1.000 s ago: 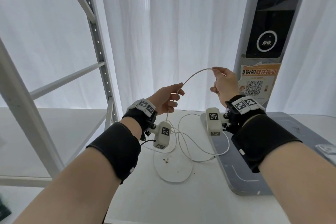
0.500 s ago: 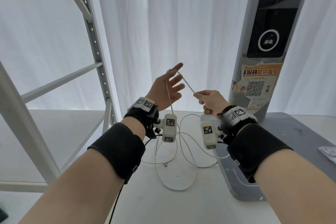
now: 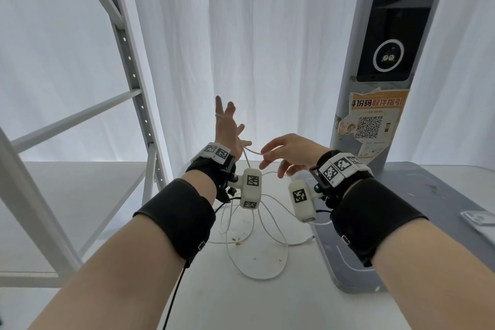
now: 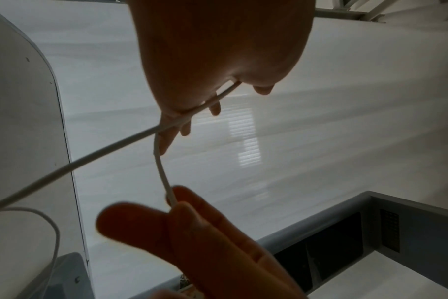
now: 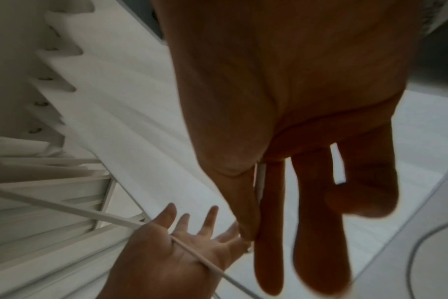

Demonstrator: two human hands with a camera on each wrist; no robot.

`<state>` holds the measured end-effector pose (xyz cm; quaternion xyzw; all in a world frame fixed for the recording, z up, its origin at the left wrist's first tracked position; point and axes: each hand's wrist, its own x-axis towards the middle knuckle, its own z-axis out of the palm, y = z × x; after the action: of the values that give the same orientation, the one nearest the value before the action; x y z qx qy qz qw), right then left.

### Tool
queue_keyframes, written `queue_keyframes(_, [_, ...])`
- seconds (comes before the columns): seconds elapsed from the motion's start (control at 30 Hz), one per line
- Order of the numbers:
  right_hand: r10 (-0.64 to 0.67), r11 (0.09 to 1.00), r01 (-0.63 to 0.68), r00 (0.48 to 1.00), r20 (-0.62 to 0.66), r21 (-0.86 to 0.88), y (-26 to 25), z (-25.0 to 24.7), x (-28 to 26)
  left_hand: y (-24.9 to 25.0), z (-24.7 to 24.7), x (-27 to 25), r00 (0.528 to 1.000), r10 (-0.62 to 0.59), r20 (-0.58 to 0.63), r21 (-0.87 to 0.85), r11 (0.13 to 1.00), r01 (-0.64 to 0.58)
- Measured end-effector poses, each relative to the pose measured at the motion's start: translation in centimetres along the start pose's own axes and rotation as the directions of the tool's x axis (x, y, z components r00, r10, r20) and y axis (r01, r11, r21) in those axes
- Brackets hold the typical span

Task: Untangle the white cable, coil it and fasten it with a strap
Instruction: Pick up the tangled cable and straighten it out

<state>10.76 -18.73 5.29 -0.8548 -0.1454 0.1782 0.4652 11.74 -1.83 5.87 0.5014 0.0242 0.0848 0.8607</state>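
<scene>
The white cable (image 3: 261, 278) lies in loose loops on the white table (image 3: 267, 308), and one end rises to my hands. My left hand (image 3: 227, 128) is raised, palm towards the right, fingers straight and spread. A turn of cable crosses its fingers and palm (image 5: 192, 254). My right hand (image 3: 265, 155) is just right of the left thumb and pinches the cable (image 4: 164, 178) between thumb and forefinger; its other fingers hang straight. A short stretch of cable runs between the two hands. I see no strap.
A grey base plate (image 3: 401, 222) with a tall pillar carrying a QR poster (image 3: 375, 126) stands at the right. A white metal shelf frame (image 3: 134, 88) rises at the left. White curtains hang behind. A small clear packet (image 3: 479, 220) lies at the right edge.
My left hand has risen and spread its fingers. My right hand has come down and leftwards with the cable, laying a turn across the left hand. More cable has lifted off the table.
</scene>
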Motion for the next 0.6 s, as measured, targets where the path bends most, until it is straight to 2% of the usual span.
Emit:
queue_keyframes(0.1, [-0.003,0.999,0.004,1.000,0.023,-0.052,-0.7,-0.2,-0.4,-0.1,0.3,0.1,0.998,-0.005,-0.069,-0.008,1.000,0.004])
queue_keyframes(0.2, [-0.042,0.999,0.043,0.998,0.049,-0.020,-1.4,-0.5,-1.0,-0.4,0.3,0.2,0.997,0.002,-0.073,0.047,0.999,0.002])
queue_keyframes(0.3, [-0.123,0.992,0.122,0.992,0.038,0.021,-2.0,-0.7,-1.4,-0.8,0.3,0.1,0.999,-0.030,-0.015,0.092,0.995,0.031])
queue_keyframes(0.43, [-0.228,0.972,0.232,0.970,-0.090,0.038,-2.4,-0.8,-1.2,-1.3,0.6,-0.3,0.990,-0.105,0.094,0.177,0.980,0.087])
queue_keyframes(0.53, [-0.251,0.960,0.269,0.949,-0.192,0.073,-2.4,-0.8,-0.7,-1.7,1.1,-0.5,0.965,-0.163,0.206,0.262,0.959,0.106])
queue_keyframes(0.6, [-0.241,0.953,0.270,0.951,-0.195,0.136,-2.5,-0.7,-0.6,-1.5,1.5,-0.9,0.948,-0.195,0.253,0.281,0.952,0.121])
